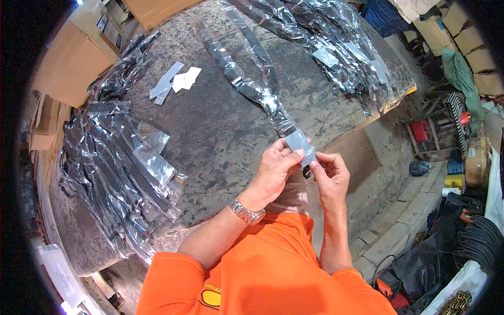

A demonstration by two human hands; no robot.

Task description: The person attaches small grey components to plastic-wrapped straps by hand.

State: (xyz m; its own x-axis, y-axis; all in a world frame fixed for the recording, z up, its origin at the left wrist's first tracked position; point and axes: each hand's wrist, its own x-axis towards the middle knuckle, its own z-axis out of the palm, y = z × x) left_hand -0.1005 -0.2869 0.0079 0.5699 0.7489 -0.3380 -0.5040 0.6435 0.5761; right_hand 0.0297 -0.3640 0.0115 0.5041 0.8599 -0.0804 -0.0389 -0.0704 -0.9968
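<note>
Both of my hands meet at the near edge of a worn grey table [220, 136]. My left hand [277, 167], with a metal wristwatch on the wrist, pinches a small grey card [299, 143] at the near end of a long clear plastic sleeve [247, 79]. The sleeve holds a dark strip and runs away from me across the table. My right hand [331, 170] grips the lower corner of the same card and sleeve end, next to a small black piece [306, 171] that hangs below it.
A heap of similar plastic-sleeved dark strips [121, 163] lies on the table's left, another heap [336, 47] at the far right. Loose white and grey cards [176, 80] sit at the far left. Cardboard boxes [79, 52] stand beyond. Tools and clutter [451, 173] fill the floor on the right.
</note>
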